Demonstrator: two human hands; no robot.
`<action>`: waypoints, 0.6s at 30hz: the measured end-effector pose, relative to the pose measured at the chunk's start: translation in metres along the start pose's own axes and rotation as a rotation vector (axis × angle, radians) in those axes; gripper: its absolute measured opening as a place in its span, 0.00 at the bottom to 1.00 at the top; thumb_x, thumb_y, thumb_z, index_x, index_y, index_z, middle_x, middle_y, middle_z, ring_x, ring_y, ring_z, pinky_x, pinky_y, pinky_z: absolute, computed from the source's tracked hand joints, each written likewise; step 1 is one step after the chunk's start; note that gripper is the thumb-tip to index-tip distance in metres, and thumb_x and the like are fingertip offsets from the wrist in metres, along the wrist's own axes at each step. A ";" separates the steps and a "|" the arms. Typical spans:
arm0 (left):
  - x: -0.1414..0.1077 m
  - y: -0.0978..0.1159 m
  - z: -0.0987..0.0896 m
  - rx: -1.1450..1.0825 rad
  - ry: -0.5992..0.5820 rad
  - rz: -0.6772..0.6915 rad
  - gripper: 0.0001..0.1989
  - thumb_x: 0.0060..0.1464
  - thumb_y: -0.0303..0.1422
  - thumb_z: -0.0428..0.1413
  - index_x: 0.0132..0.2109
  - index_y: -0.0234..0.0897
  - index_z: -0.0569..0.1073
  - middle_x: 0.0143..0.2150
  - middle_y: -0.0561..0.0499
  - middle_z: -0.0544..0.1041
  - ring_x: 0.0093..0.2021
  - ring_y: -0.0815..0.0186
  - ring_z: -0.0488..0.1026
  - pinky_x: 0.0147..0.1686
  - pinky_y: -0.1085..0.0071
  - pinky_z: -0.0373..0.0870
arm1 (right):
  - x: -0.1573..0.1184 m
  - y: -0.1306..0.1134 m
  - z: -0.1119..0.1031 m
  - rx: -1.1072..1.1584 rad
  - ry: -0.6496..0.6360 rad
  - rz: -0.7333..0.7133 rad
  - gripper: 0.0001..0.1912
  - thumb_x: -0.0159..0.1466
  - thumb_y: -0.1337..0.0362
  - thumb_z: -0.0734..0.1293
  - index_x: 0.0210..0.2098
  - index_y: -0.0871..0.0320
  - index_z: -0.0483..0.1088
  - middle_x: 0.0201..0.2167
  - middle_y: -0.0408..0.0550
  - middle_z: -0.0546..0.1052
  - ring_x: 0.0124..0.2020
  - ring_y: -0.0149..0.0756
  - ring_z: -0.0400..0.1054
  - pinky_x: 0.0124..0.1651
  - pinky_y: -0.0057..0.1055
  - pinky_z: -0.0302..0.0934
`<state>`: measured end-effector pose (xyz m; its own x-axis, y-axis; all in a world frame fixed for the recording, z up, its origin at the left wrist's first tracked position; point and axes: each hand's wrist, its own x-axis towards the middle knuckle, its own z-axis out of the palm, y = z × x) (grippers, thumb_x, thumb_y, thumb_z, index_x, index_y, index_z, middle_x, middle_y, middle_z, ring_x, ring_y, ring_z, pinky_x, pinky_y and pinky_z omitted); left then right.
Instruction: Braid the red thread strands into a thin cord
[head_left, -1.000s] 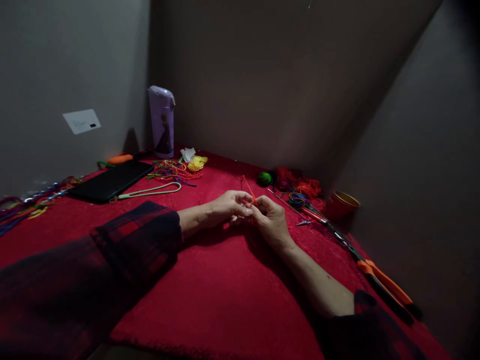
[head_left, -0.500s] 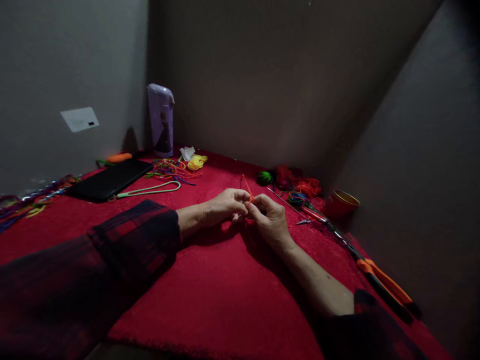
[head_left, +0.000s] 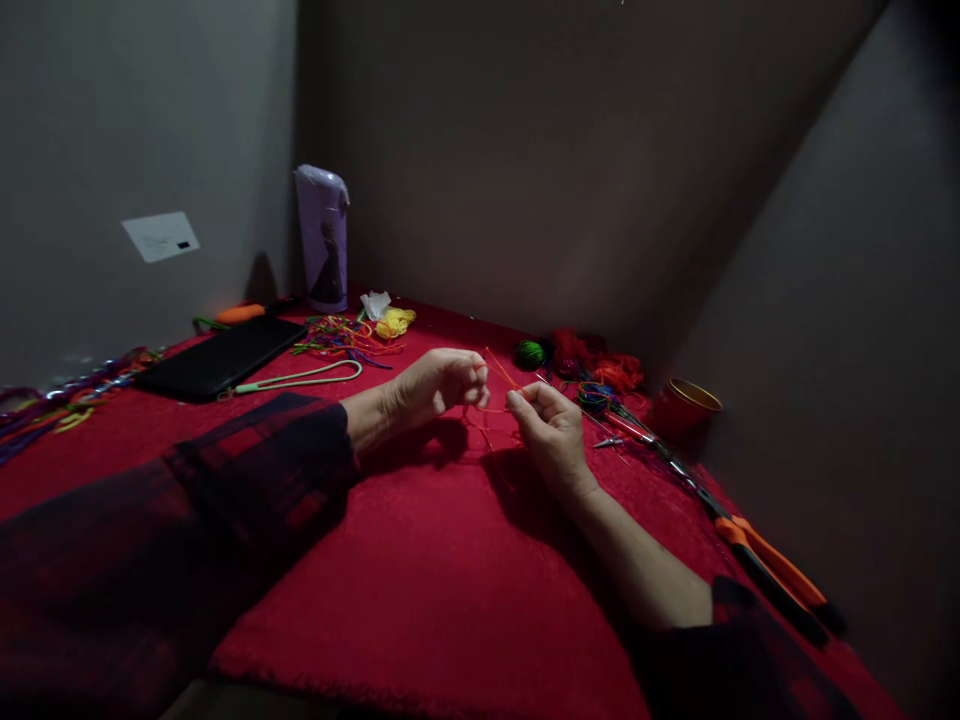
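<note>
Thin orange thread [head_left: 501, 372], apparently slack, pinched between left hand [head_left: 433, 385] and right hand [head_left: 551, 432]

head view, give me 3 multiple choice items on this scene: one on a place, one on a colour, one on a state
1. Where does the purple bottle stand?
A. in the far corner by the walls
B. beside the red cup
C. on the black tablet

2. What colour is the thread between the hands?
A. green
B. orange
C. white

3. How are the left hand and right hand placed?
A. flat on the cloth
B. apart, each pinching the thread
C. clasped together

Answers:
1 A: it stands where the walls meet, far from the red cup and behind the black tablet.
2 B: the strand shows orange.
3 B: a gap lies between them, spanned by the thread.
</note>
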<state>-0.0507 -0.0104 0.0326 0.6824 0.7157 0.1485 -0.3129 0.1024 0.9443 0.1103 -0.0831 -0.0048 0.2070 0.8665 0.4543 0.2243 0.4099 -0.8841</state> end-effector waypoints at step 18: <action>0.008 0.005 -0.012 1.216 0.426 0.304 0.11 0.55 0.32 0.52 0.34 0.32 0.78 0.31 0.47 0.78 0.32 0.68 0.69 0.35 0.70 0.62 | 0.000 -0.001 -0.002 0.008 -0.019 0.015 0.15 0.60 0.53 0.67 0.25 0.57 0.65 0.17 0.36 0.60 0.18 0.24 0.49 0.21 0.27 0.44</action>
<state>-0.0549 0.0038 0.0347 0.3618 0.7820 0.5074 0.5246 -0.6208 0.5826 0.1117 -0.0842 -0.0041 0.1920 0.8778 0.4389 0.2139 0.3990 -0.8917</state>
